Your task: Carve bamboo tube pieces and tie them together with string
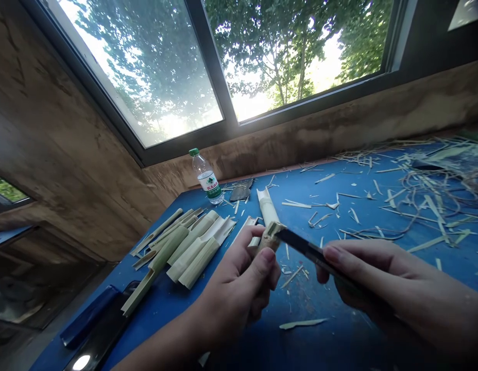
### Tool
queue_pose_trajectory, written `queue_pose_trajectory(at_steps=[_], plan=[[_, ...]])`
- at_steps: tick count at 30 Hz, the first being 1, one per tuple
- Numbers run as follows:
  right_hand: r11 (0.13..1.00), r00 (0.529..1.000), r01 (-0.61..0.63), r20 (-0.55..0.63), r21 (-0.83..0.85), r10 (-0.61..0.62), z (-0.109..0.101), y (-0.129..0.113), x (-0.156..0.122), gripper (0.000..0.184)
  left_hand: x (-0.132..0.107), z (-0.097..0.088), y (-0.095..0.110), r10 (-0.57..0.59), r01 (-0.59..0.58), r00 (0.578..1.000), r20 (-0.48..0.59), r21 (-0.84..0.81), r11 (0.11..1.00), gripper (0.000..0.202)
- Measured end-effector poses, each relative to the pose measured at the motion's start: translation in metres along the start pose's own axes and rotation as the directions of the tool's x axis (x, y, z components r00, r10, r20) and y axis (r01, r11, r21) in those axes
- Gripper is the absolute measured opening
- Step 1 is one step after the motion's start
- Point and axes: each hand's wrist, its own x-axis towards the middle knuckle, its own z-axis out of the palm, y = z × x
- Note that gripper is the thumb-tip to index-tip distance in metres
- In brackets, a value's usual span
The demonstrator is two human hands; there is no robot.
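Note:
My left hand (242,278) is closed around a short piece of bamboo (270,236), its cut end facing right. My right hand (393,288) grips a dark, narrow knife (306,248), whose tip touches the bamboo's end just beyond my left thumb. Right behind the held piece is a pale split bamboo tube (267,206); whether the two are joined I cannot tell. Several split bamboo lengths (200,263) lie side by side to the left of my left hand. A greener, longer bamboo piece (157,268) rests across that group's near side.
A water bottle (208,180) with a green cap stands at the back of the blue table (239,340). Shavings and tangled strips (428,196) cover the right side. A dark flat object (107,319) and a blue case (90,314) lie at the left edge. Windows are behind.

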Motion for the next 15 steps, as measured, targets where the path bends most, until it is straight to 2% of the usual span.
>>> queue_pose_trajectory(at_steps=[2, 4, 8, 10, 12, 15], plan=[[0.984, 0.995, -0.101, 0.042, 0.149, 0.096, -0.001, 0.003, 0.004, 0.056, 0.001, 0.0, 0.001, -0.017, 0.017, 1.0, -0.025, -0.001, 1.0, 0.044], [0.973, 0.991, -0.132, 0.004, 0.189, 0.133, -0.005, 0.005, 0.006, 0.053, 0.0, 0.0, 0.001, -0.018, 0.018, 0.999, -0.036, 0.007, 1.0, 0.044], [0.997, 0.991, -0.077, -0.113, -0.018, 0.074, -0.006, -0.002, 0.005, 0.042, 0.001, 0.005, -0.005, -0.004, 0.005, 1.0, -0.011, 0.049, 0.999, 0.049], [0.994, 0.994, -0.041, -0.105, -0.098, 0.031, 0.0, -0.012, 0.003, 0.038, 0.001, 0.008, -0.009, -0.007, 0.007, 1.0, 0.003, 0.101, 0.995, 0.052], [0.993, 0.997, -0.035, -0.078, -0.112, 0.026, 0.007, -0.021, 0.003, 0.036, 0.002, 0.012, -0.011, -0.009, 0.007, 1.0, 0.006, 0.167, 0.986, 0.051], [0.996, 0.996, -0.079, -0.048, -0.048, 0.076, 0.013, -0.027, 0.006, 0.036, 0.001, 0.018, -0.011, 0.013, -0.006, 1.0, -0.024, 0.265, 0.964, 0.047]])
